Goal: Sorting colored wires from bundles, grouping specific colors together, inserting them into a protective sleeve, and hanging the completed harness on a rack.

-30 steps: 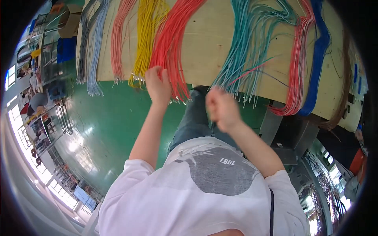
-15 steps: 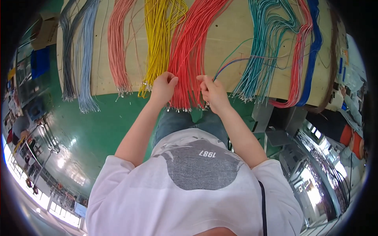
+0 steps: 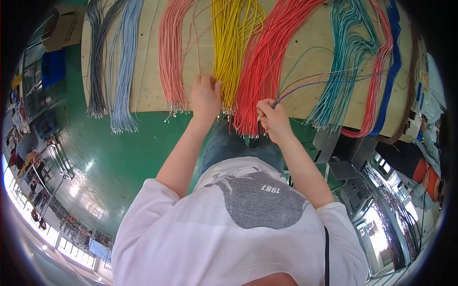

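My right hand (image 3: 275,120) is closed on a few thin wires (image 3: 298,87) in green, blue and brown, which trail off to the right across the board. It sits at the lower right of the red wire bundle (image 3: 260,78). Left of the yellow wire bundle (image 3: 230,57), my left hand (image 3: 206,99) has its fingers curled at the lower end of a single loose pink wire (image 3: 196,40). That wire runs up between the yellow bundle and the pink wire bundle (image 3: 171,57). My fingers hide its tip. Small metal terminals show at the bundles' near ends.
The bundles lie on a wooden board (image 3: 305,52) and hang past its near edge. Grey (image 3: 95,62) and light blue bundles (image 3: 125,71) lie left; teal (image 3: 341,62), red-and-white (image 3: 381,66) and dark blue ones (image 3: 394,71) right. A cardboard box (image 3: 64,29) stands far left.
My left hand has moved from the red bundle across the yellow one to the loose pink wire. My right hand still holds its wires. The whole view has shifted, the board appearing further right.
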A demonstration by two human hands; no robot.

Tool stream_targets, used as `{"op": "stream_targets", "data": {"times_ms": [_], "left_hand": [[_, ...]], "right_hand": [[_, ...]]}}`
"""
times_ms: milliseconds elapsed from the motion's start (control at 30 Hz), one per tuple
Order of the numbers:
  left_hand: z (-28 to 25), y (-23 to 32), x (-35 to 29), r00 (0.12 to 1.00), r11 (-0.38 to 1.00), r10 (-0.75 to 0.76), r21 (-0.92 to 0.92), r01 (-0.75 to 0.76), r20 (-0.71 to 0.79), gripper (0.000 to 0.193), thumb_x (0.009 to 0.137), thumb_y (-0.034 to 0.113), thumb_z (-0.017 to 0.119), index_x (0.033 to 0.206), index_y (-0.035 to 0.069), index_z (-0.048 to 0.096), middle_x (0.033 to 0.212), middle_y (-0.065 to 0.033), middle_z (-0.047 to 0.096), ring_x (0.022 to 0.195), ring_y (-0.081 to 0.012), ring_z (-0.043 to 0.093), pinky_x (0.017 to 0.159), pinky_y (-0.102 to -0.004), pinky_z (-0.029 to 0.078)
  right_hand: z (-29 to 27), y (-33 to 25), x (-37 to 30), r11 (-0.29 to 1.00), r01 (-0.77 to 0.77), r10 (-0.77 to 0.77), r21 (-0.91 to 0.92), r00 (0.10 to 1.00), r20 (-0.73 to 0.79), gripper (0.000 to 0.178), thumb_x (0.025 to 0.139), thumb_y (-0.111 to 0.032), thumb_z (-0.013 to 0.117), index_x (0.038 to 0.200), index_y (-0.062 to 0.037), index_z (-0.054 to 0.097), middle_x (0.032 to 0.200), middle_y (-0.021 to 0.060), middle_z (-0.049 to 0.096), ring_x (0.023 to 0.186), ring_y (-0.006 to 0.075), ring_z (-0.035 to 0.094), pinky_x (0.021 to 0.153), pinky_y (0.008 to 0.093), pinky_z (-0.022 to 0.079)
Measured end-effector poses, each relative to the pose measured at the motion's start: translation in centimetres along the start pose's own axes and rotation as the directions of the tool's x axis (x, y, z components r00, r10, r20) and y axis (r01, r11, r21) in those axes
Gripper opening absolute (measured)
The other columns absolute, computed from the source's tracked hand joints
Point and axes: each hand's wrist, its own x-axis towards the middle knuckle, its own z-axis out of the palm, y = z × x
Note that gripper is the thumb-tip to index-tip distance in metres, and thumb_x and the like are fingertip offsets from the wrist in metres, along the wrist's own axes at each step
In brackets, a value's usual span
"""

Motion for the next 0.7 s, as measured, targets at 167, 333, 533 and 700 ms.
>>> {"op": "stream_targets", "data": {"times_ms": [167,333,533,700], "left_hand": [[0.0,0.0,0.2,0.993,0.998,-0.064,-0.022,0.067,0.097,0.016,0.074,0.012,0.057,0.085,0.001,0.053,0.076,-0.0151,0.054,0.068,-0.0313,0.053,0.06,-0.0377,0.042],[-1.4,1.7,-0.3,0.971,0.974,0.214,0.093,-0.204,-0.104,0.011,0.071,0.011,0.058,0.075,0.002,0.053,0.071,-0.0137,0.051,0.068,-0.0325,0.051,0.059,-0.0413,0.041],[1.7,5.7,-4.0,0.919,0.964,0.266,-0.11,-0.244,0.292,0.012,0.07,0.01,0.06,0.075,0.001,0.054,0.07,-0.0135,0.053,0.068,-0.0303,0.052,0.06,-0.0386,0.042],[3.1,7.1,-4.8,0.953,0.93,0.275,-0.286,-0.23,0.127,0.011,0.077,0.012,0.055,0.077,0.001,0.053,0.065,-0.0082,0.051,0.062,-0.0219,0.052,0.055,-0.0327,0.041]], "right_hand": [[0.5,3.4,3.3,0.939,0.188,-0.264,-0.289,0.931,-0.251,0.018,0.074,-0.017,0.062,0.071,-0.0037,0.051,0.057,-0.0028,0.046,0.047,0.0038,0.04,0.041,0.0192,0.029],[1.1,1.7,1.5,0.806,0.311,-0.502,-0.503,0.81,-0.304,0.018,0.073,-0.016,0.064,0.072,-0.0015,0.054,0.057,-0.0013,0.048,0.052,0.0062,0.044,0.049,0.0226,0.036],[-1.9,0.8,3.0,0.579,0.216,-0.688,-0.786,0.647,-0.329,0.018,0.07,-0.014,0.063,0.08,-0.0007,0.054,0.056,0.0015,0.046,0.049,0.0107,0.044,0.047,0.0252,0.036],[-3.1,1.0,2.4,0.786,0.361,-0.546,-0.501,0.785,-0.291,0.017,0.075,-0.014,0.059,0.083,-0.0011,0.051,0.056,0.0022,0.047,0.047,0.0114,0.044,0.043,0.0269,0.037]]}}
